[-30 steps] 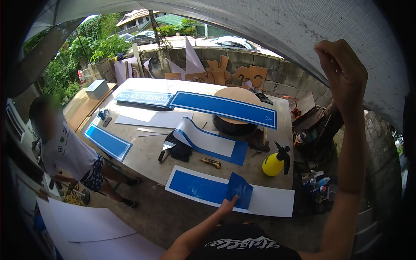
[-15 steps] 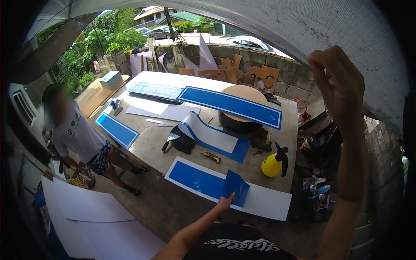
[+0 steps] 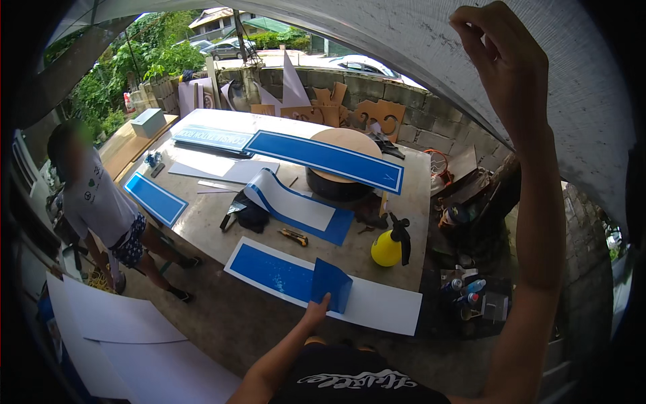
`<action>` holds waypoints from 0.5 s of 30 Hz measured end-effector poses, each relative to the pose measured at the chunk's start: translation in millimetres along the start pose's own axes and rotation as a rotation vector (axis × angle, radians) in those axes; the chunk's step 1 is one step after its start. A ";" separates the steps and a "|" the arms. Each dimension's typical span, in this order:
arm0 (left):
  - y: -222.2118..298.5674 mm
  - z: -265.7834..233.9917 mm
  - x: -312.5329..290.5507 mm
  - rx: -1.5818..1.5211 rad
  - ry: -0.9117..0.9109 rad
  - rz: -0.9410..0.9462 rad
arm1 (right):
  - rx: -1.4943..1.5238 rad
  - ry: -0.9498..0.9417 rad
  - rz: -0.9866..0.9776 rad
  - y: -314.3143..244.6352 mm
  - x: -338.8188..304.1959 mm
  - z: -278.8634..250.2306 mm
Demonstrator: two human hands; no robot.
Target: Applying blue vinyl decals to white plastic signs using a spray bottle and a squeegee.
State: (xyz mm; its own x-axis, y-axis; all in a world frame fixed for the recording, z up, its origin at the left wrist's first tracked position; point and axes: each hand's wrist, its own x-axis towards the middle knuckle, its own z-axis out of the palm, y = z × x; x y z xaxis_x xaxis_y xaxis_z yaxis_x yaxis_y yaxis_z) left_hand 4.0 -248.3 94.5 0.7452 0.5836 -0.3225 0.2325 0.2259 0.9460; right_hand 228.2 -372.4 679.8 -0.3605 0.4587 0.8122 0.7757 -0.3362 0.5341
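On the near edge of the table lies a long white panel (image 3: 383, 308), partly covered by a blue adhesive film (image 3: 269, 268) with pale specks or bubbles on it. The film's right end is lifted into a flap, and my left hand (image 3: 319, 310) pinches its near edge. High up at the right, my right hand (image 3: 508, 57) is raised well off the table, fingers curled together in a pinch; whatever they may hold is too small to make out. Near the panel are a yellow box cutter (image 3: 294, 236) and a yellow spray bottle (image 3: 386, 247) with a black top.
A partly rolled blue-and-white sheet (image 3: 303, 207) lies mid-table by a black cloth (image 3: 250, 214). A long blue sign (image 3: 323, 161) rests across a round wooden-topped drum (image 3: 346, 145). A person (image 3: 101, 195) stands at left. White boards (image 3: 134, 337) lean lower left.
My right hand has risen further, and the whole view has shifted so the table sits more to the left. My left hand still pinches the film flap.
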 end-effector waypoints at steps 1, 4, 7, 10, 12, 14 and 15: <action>0.2 0.7 0.1 0.000 -0.017 -0.006 | -0.004 -0.034 0.016 -5.7 10.3 -5.4; -20.0 -10.9 14.5 0.077 0.019 0.002 | -0.018 -0.032 -0.013 1.7 -2.2 -20.6; -9.1 -3.1 10.4 0.062 0.075 0.048 | -0.111 -0.407 0.185 -7.0 -76.8 -27.5; -19.5 -0.3 9.6 0.037 0.001 0.052 | 0.093 -0.712 0.005 -59.7 -100.8 -21.3; -11.3 -2.4 2.7 0.055 0.000 0.035 | 0.205 -0.500 0.061 -68.9 -65.3 -24.7; 9.7 2.6 -12.3 0.072 -0.004 0.012 | 0.182 -0.090 0.103 -42.5 -30.9 -36.9; 28.2 16.4 -17.2 0.084 -0.032 0.086 | -0.030 0.016 0.183 -6.7 -21.0 -64.3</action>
State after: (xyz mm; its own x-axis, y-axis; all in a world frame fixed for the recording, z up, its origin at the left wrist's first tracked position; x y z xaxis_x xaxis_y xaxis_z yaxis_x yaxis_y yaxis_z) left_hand 8.0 -264.8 127.3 0.7842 0.5721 -0.2403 0.2176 0.1091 0.9699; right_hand 197.3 -432.6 674.3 -0.2230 0.3741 0.9002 0.8136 -0.4372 0.3833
